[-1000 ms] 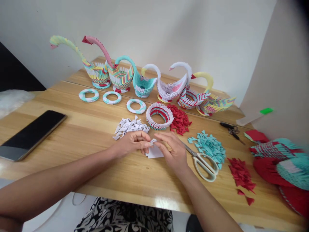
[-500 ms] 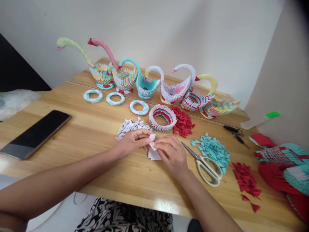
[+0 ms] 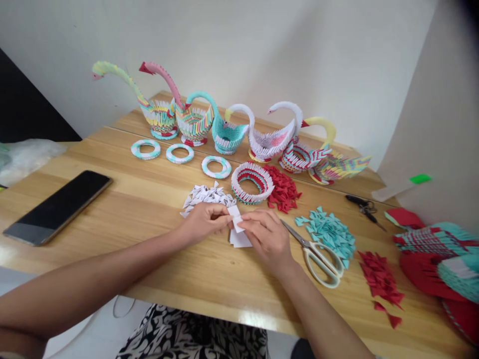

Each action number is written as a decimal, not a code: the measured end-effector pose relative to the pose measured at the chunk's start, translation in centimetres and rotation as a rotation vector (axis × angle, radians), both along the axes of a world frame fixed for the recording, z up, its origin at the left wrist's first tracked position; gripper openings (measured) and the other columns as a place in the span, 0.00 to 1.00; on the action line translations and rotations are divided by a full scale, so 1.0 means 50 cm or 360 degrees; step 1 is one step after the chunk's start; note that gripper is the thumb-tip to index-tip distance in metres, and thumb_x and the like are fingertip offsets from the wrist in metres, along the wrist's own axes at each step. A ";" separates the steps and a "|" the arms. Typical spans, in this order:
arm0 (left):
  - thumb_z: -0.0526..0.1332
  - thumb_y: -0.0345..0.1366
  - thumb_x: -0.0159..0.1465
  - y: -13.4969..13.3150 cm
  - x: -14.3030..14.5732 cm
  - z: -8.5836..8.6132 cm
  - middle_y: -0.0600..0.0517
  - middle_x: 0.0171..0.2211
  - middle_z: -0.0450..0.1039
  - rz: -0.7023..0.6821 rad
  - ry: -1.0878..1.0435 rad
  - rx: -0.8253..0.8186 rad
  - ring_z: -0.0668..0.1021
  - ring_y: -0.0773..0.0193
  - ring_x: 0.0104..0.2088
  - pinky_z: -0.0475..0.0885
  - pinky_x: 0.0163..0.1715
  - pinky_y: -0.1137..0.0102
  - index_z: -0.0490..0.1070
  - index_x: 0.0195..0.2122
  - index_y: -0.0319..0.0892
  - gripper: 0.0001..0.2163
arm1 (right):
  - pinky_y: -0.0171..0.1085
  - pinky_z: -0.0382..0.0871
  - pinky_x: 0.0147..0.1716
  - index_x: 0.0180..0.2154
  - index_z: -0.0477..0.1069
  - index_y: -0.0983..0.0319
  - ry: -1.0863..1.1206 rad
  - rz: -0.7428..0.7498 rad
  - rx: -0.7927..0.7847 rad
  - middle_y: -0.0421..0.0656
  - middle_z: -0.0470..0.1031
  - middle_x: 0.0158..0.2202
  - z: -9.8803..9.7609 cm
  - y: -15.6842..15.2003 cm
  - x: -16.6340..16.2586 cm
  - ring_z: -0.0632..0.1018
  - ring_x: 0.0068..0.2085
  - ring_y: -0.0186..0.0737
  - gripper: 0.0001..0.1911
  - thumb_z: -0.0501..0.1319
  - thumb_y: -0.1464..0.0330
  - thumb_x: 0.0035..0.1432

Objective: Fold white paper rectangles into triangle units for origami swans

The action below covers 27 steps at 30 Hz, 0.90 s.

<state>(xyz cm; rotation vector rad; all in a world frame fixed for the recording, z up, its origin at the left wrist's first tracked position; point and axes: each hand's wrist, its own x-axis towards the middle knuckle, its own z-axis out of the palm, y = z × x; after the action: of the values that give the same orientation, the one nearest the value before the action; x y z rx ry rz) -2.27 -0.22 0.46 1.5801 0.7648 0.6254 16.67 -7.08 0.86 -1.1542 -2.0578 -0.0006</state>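
Note:
My left hand [image 3: 209, 219] and my right hand [image 3: 268, 237] pinch a small creased piece of white paper [image 3: 235, 218] between them, just above the table. Under it lie flat white paper slips [image 3: 241, 240], partly covered by my hands. Behind my left hand is a pile of folded white paper triangles [image 3: 205, 196]. Beyond my fingers stands a ring of red, white and teal folded pieces [image 3: 252, 183]. Scissors [image 3: 318, 254] with pale handles lie partly open to the right of my right hand.
Several paper swans [image 3: 228, 134] line the back. Teal-and-white rings [image 3: 216, 167] lie before them. Red triangles [image 3: 282, 188], teal triangles [image 3: 329, 234] and another red pile [image 3: 381, 279] spread rightward. A phone [image 3: 58, 207] lies at left; paper models [image 3: 441, 254] and a dark-handled tool [image 3: 364, 207] are at right.
The paper between my fingers has turned slightly and now shows more of its flat face. My left fingers have drawn a little closer together around its edge. The view has shifted slightly.

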 end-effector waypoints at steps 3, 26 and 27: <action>0.58 0.37 0.61 -0.003 0.000 0.001 0.55 0.19 0.71 0.0035 -0.0010 0.0098 0.71 0.72 0.21 0.64 0.22 0.78 0.73 0.26 0.37 0.10 | 0.43 0.69 0.41 0.38 0.76 0.57 0.0059 -0.0008 -0.0049 0.45 0.77 0.40 -0.004 0.002 0.004 0.74 0.42 0.43 0.08 0.59 0.73 0.61; 0.59 0.33 0.60 -0.018 0.002 0.004 0.53 0.22 0.75 0.0052 -0.0079 0.0179 0.74 0.71 0.25 0.67 0.26 0.78 0.76 0.27 0.37 0.08 | 0.30 0.64 0.25 0.28 0.69 0.63 0.1629 -0.0179 -0.1328 0.39 0.73 0.26 -0.017 -0.001 -0.022 0.70 0.25 0.32 0.15 0.67 0.58 0.51; 0.59 0.33 0.60 -0.019 0.002 0.005 0.53 0.22 0.75 0.0058 -0.0071 0.0176 0.74 0.71 0.25 0.67 0.26 0.78 0.76 0.27 0.37 0.08 | 0.30 0.64 0.25 0.28 0.69 0.63 0.1646 -0.0184 -0.1341 0.39 0.73 0.26 -0.017 -0.001 -0.023 0.71 0.25 0.32 0.15 0.67 0.58 0.51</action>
<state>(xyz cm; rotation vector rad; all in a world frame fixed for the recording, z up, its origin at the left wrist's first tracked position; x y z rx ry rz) -2.17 -1.17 0.70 1.6501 0.7377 0.7379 15.54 -7.14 0.02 -1.3171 -1.0249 1.2314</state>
